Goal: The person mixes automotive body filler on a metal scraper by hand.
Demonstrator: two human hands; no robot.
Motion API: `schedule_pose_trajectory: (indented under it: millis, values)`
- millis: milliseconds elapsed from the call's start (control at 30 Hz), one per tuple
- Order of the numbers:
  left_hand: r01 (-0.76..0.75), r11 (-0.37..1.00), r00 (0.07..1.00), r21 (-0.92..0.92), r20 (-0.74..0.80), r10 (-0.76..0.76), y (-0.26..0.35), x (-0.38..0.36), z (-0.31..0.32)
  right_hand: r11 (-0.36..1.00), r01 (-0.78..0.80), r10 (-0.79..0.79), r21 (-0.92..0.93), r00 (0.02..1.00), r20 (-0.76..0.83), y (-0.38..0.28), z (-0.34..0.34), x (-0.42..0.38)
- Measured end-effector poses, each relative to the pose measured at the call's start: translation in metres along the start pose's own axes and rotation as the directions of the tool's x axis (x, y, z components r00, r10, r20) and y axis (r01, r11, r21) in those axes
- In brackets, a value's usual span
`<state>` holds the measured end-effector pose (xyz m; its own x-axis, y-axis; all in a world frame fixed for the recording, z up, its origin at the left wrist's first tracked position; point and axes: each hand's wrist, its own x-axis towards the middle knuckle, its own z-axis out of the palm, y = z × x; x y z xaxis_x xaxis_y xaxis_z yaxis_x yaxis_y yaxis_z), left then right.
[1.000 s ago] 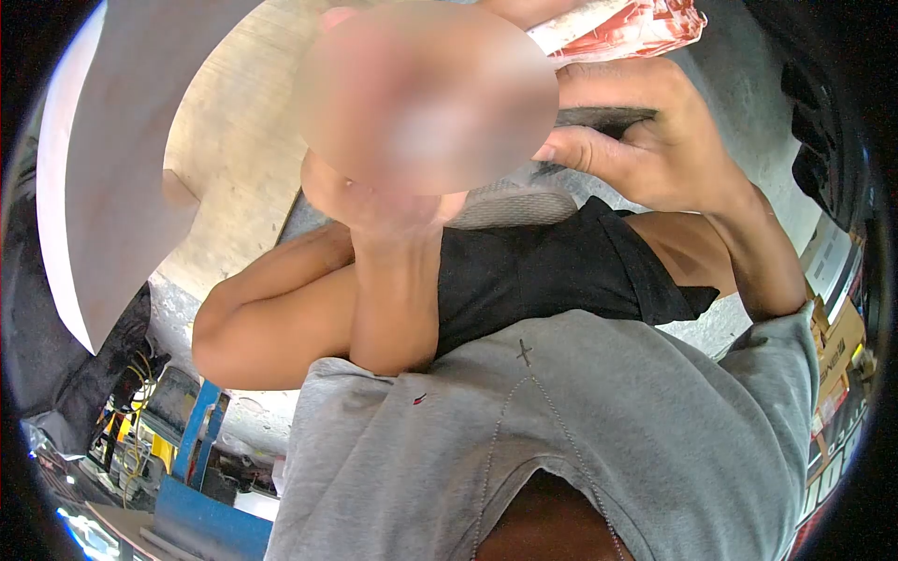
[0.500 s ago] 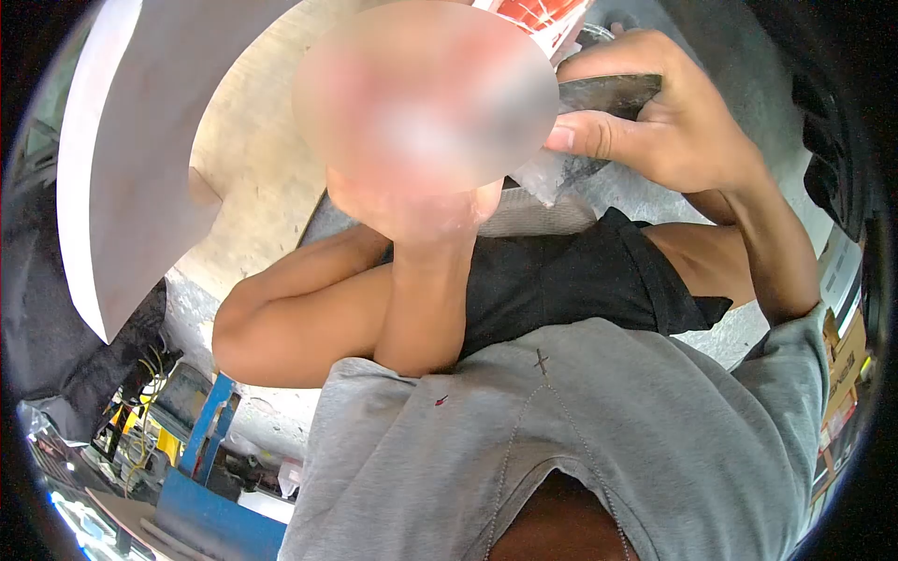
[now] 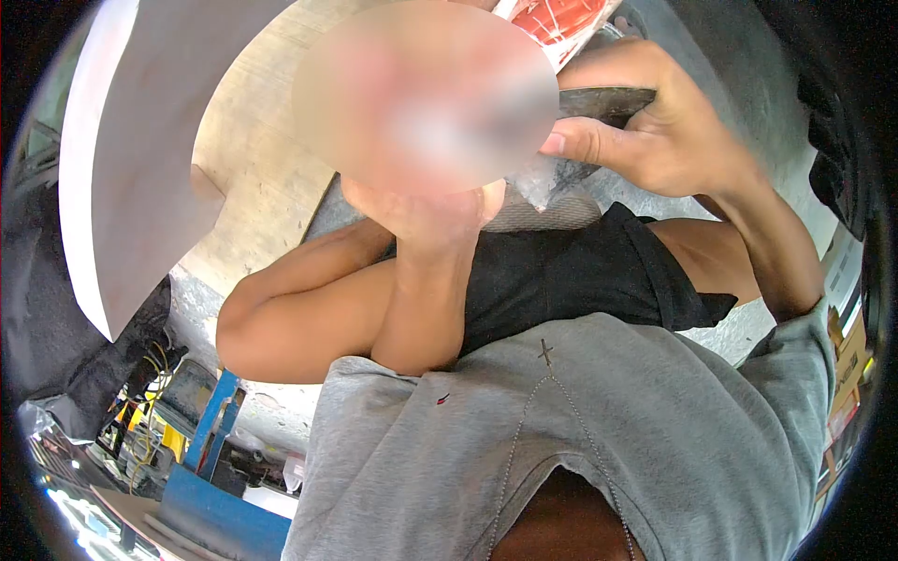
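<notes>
My right hand (image 3: 664, 122) is closed on a dark flat piece (image 3: 608, 101), with the thumb below it and the fingers above. The far end of that piece runs into a blurred patch, so its kind is hidden. Below my thumb hangs a crumpled, translucent plastic-like scrap (image 3: 535, 182). My left hand (image 3: 426, 208) rises from below, bent at the wrist; the blur covers its fingers and whatever is near them. Just beyond my hands is a red thing with white strands and a white edge (image 3: 557, 26).
A large curved white panel (image 3: 140, 168) stands at the left, over a pale wooden board (image 3: 253, 140). My bare legs (image 3: 309, 323) are folded under the work. Blue metal frame parts (image 3: 220, 510) and tangled cables (image 3: 145, 402) lie at lower left, cardboard boxes (image 3: 851, 360) at far right.
The view has shifted slightly, so most things sit a little further right. My right hand keeps its hold on the dark flat piece.
</notes>
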<state>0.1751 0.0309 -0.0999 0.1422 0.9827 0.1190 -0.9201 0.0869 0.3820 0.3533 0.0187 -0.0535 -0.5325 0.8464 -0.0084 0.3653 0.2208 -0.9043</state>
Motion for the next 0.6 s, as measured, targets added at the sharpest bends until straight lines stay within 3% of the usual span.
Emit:
schedule_pose_trajectory:
  millis: [133,200,267,333,400,433,533,567,600]
  values:
    - [0.044,0.999,0.999,0.031,-0.027,-0.043,0.001,0.002,-0.001,0.995,0.101,-0.101,0.024,0.995,-0.006,-0.003,0.004,0.003]
    - [0.065,0.997,0.998,0.045,-0.015,-0.064,0.002,0.005,-0.002,0.957,0.136,-0.153,-0.256,0.987,-0.048,-0.017,0.005,0.001]
    - [0.062,0.998,0.996,0.031,0.058,-0.063,0.005,0.009,-0.009,0.936,0.153,-0.187,-0.318,0.979,-0.079,-0.029,0.004,-0.003]
    - [0.063,0.99,0.998,0.129,0.014,-0.065,0.01,0.003,-0.011,0.915,0.025,-0.076,-0.403,0.991,-0.11,-0.04,0.007,-0.013]
    - [0.111,0.93,0.994,-0.351,0.038,-0.105,0.011,0.0,-0.01,0.882,-0.031,-0.002,-0.47,0.998,-0.069,-0.048,0.004,-0.017]
    - [0.077,0.969,0.996,-0.236,0.067,-0.062,0.009,0.005,-0.011,0.873,-0.043,0.018,-0.486,0.998,-0.055,-0.05,0.002,-0.017]
    - [0.056,0.962,0.998,-0.266,0.023,-0.052,0.006,0.002,0.002,0.872,-0.01,-0.022,-0.489,0.998,-0.059,-0.038,0.0,-0.017]
    - [0.025,0.798,0.995,-0.602,-0.061,-0.077,0.006,0.0,0.006,0.899,0.032,-0.099,-0.437,0.986,-0.131,-0.031,0.004,-0.016]
    - [0.003,0.992,0.993,0.128,0.115,-0.018,0.008,0.004,-0.007,0.919,0.08,-0.17,-0.386,0.964,-0.205,-0.025,0.007,-0.019]
